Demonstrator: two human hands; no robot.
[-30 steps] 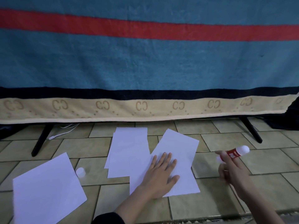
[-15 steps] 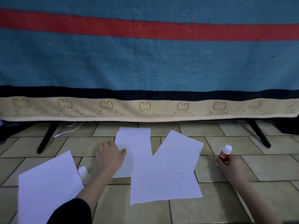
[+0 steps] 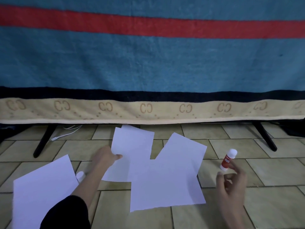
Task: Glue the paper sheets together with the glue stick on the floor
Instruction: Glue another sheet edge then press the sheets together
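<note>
White paper sheets lie on the tiled floor. My left hand [image 3: 105,157] pinches the left edge of the middle sheet [image 3: 132,146], which lifts slightly over another sheet beneath it. A larger sheet [image 3: 168,179] lies to the right, overlapping the middle ones. A third sheet [image 3: 42,190] rests at the near left. The red glue stick [image 3: 228,160] with its white end up stands on the floor at the right. My right hand [image 3: 231,184] hovers just in front of it, fingers apart, holding nothing. The white glue cap [image 3: 80,176] sits beside my left forearm.
A blue blanket with a red stripe and beige border [image 3: 148,111] hangs over a stand directly ahead. Its black legs [image 3: 43,141] [image 3: 264,136] rest on the floor at left and right. A white cable [image 3: 66,133] lies under the blanket.
My right hand set the glue stick upright on the floor and let go. My left hand left the right sheet, moved left and took hold of the middle sheet's edge.
</note>
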